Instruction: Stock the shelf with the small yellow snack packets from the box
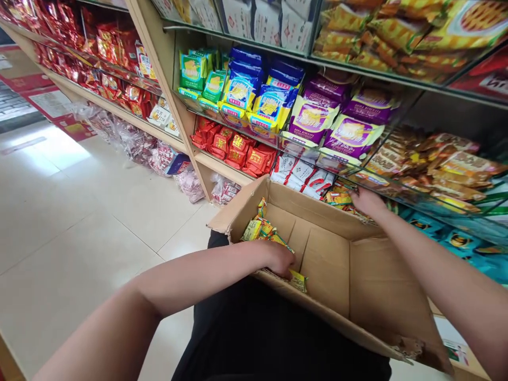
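Observation:
An open cardboard box rests against the person's lap, with several small yellow-green packets at its left end. My left hand reaches into the box with its fingers curled down at a yellow packet; the fingertips are hidden, so its grip is unclear. Beyond the box's far edge, my right hand is at the low shelf compartment, beside orange-yellow packets. Its fingers are bent and pressed together, and what they hold, if anything, is too small to name.
Glass-fronted shelves hold blue-yellow packs, purple biscuit packs and red packets. A wooden divider stands left of them. Plastic bags of goods lie on the tiled floor under the left shelves.

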`<state>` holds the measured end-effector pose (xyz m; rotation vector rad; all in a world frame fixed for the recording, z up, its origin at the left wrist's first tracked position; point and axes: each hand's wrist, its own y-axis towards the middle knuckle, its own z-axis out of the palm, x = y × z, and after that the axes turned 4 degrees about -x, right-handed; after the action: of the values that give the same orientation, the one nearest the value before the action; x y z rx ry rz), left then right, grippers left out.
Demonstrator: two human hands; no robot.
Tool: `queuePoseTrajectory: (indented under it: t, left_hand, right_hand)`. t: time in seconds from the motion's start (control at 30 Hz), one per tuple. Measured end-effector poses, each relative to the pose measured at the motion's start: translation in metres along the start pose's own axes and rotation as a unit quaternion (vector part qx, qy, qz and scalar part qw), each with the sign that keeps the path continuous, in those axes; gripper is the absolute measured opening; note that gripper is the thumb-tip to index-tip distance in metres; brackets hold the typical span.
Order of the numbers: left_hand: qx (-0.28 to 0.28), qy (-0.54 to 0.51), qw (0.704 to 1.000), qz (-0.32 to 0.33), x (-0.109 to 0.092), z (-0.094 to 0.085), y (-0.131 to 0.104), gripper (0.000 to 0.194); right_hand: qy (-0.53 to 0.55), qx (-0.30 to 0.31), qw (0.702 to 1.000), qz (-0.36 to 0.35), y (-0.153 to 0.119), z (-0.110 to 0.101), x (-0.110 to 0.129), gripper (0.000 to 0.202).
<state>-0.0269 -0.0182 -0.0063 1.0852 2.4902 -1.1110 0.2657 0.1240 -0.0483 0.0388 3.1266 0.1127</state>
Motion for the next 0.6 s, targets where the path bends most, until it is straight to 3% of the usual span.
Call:
queuePoseTrajectory:
  t: [0.2,0.33,0.53,0.6]
  left_hand:
    - [-0.002,-0.015,1.000,-0.015,0.001,-0.001,0.008,0.024]
    - [0.030,0.036,0.999,0.015,0.001,0.001,0.012,0.033]
    - [0.048,0.054,0.997,0.035,0.006,-0.006,0.014,0.039]
    - [0.020,0.023,0.999,0.025,0.007,-0.012,0.018,0.034]
  right_hand:
    - [-0.026,0.004,0.999,-0.037,-0.016,-0.012,0.003,0.045]
    - [-0.004,0.011,0.999,-0.042,-0.019,-0.015,0.004,0.037]
    - [0.079,-0.028,0.996,0.039,-0.020,-0.012,0.012,0.024]
    - [0.091,-0.027,0.993,0.067,-0.017,-0.011,0.017,0.026]
